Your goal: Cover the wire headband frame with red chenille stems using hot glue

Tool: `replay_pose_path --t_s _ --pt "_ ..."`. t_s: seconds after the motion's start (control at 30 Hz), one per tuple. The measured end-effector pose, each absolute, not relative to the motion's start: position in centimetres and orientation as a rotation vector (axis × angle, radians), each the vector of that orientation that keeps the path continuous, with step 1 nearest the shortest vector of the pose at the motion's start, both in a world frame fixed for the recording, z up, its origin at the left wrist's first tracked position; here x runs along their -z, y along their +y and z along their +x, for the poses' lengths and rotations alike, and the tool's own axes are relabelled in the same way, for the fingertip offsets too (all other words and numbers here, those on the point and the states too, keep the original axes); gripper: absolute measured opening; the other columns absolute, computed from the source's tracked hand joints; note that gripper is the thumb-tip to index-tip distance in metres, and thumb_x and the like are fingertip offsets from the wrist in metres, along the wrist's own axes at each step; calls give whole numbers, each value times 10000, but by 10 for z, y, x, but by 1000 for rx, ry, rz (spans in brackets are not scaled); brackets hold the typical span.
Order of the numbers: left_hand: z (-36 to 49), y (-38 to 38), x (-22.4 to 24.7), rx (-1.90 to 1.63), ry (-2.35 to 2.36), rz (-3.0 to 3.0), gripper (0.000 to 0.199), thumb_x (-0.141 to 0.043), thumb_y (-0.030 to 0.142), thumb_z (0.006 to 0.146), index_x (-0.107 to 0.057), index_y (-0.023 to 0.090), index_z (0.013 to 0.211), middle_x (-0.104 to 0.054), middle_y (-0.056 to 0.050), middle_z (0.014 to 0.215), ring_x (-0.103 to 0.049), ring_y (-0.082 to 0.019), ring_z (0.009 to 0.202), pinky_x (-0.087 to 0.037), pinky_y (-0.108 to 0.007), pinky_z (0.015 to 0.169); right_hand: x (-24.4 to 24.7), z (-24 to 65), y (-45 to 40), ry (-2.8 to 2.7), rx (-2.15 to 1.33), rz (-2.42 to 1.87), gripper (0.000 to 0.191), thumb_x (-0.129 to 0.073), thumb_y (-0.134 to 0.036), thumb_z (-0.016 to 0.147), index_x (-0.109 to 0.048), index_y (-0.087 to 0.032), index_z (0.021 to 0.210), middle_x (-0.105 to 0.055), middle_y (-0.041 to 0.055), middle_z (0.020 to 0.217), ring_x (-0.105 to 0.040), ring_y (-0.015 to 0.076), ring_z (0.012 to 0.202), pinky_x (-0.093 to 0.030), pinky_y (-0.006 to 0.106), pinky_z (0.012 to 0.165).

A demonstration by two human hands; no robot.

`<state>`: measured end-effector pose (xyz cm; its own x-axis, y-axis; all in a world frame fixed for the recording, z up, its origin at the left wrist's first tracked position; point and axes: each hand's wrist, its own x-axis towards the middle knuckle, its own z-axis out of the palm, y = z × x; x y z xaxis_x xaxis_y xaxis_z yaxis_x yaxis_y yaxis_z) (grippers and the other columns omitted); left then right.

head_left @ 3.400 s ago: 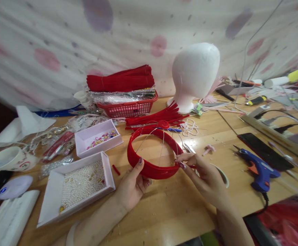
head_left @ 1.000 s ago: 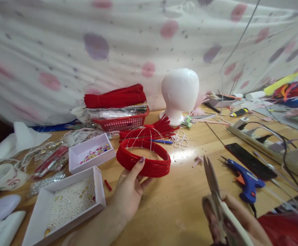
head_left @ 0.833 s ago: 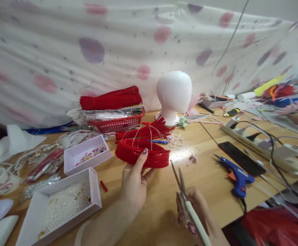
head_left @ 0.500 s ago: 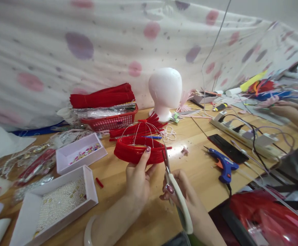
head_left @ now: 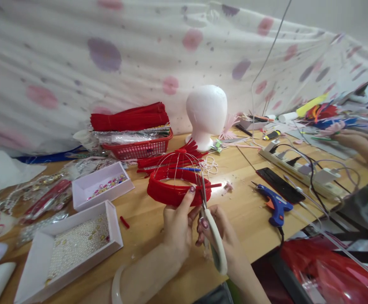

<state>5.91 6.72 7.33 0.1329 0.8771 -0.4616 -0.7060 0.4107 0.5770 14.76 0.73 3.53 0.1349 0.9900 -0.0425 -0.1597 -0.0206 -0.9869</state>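
My left hand (head_left: 178, 228) pinches the near rim of a red fuzzy headpiece (head_left: 165, 195), thumb on the outside. Thin wires arch from its band up to a small red knot at the top. A short red end (head_left: 216, 185) sticks out from the band on the right. My right hand (head_left: 220, 230) is closed round the pale handles of a pair of scissors (head_left: 219, 249). The blades point upward against the right side of the band, close to the red end. Whether they touch it I cannot tell.
A white foam head (head_left: 207, 112) stands behind. Left are a box of pearl beads (head_left: 117, 236), a box of gems (head_left: 128, 184) and a red basket (head_left: 136, 148). Right lie a blue glue gun (head_left: 279, 207), a phone (head_left: 280, 184) and a power strip (head_left: 301, 171). Another person's hand (head_left: 339, 135) is far right.
The headpiece and my left hand have shifted slightly right in view. The scissors now stand across the band, left of where the red end pokes out.
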Motion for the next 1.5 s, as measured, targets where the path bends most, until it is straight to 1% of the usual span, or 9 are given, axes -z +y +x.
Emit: replay_pose_path --t_s 0.13,0.37,0.47,0.63,0.9,1.0,1.1,1.3,1.5 --pt "61 67 -74 -1159 875 212 367 -973 292 550 -738 138 786 -775 -47 751 -659 -126 540 -346 -195 358 -39 144 8 -997 -1030 -1236 421 -804 -539 762 -516 -252 871 -503 -32 754 -517 138 631 -511 259 568" --pt "60 66 -78 -1150 881 205 394 -977 286 516 -744 144 801 -772 -38 732 -633 -113 520 -272 -192 339 -30 148 5 -1040 -1012 -1251 342 -768 -477 823 -532 -256 931 -519 -16 821 -522 147 701 -495 254 607" --pt "61 66 -76 -1152 876 226 418 -983 312 504 -750 139 806 -778 -52 756 -646 -126 543 -315 -200 365 -26 149 5 -1061 -983 -1236 326 -710 -522 869 -533 -257 941 -533 -10 833 -526 150 695 -491 264 612" --pt "63 65 -72 -1183 872 253 424 -984 337 501 -753 152 805 -781 -44 776 -703 -167 647 -502 -234 532 -22 148 6 -1065 -975 -1248 260 -655 -485 927 -526 -262 956 -529 -20 811 -501 143 653 -481 266 607" --pt "62 62 -65 -1168 894 311 377 -961 381 567 -770 139 786 -777 -51 763 -696 -162 703 -545 -242 671 -22 146 7 -1074 -919 -1322 217 -664 -407 927 -511 -255 951 -630 11 895 -569 163 712 -467 283 615" --pt "62 62 -63 -1155 899 336 374 -945 396 597 -779 123 791 -746 -44 689 -650 -145 619 -496 -232 583 -24 146 8 -1092 -884 -1354 216 -685 -356 907 -501 -248 939 -646 16 886 -619 184 786 -473 297 659" --pt "61 61 -62 -1143 907 344 366 -932 397 613 -777 119 794 -712 -23 626 -577 -122 513 -433 -233 499 -27 146 8 -1136 -820 -1405 218 -685 -331 897 -485 -247 922 -645 2 825 -623 179 738 -481 305 663" --pt "62 62 -61 -1143 906 327 342 -925 389 613 -763 121 747 -729 -41 656 -629 -146 581 -489 -253 588 -29 144 8 -1149 -753 -1457 196 -661 -347 902 -496 -241 912 -658 -2 796 -627 165 690 -484 284 621" --pt "63 64 -56 -1170 891 284 328 -927 362 597 -746 121 726 -718 -23 633 -598 -119 537 -467 -233 527 -27 148 9 -1126 -729 -1496 245 -722 -340 842 -502 -238 880 -645 -21 765 -625 148 647 -487 259 583"
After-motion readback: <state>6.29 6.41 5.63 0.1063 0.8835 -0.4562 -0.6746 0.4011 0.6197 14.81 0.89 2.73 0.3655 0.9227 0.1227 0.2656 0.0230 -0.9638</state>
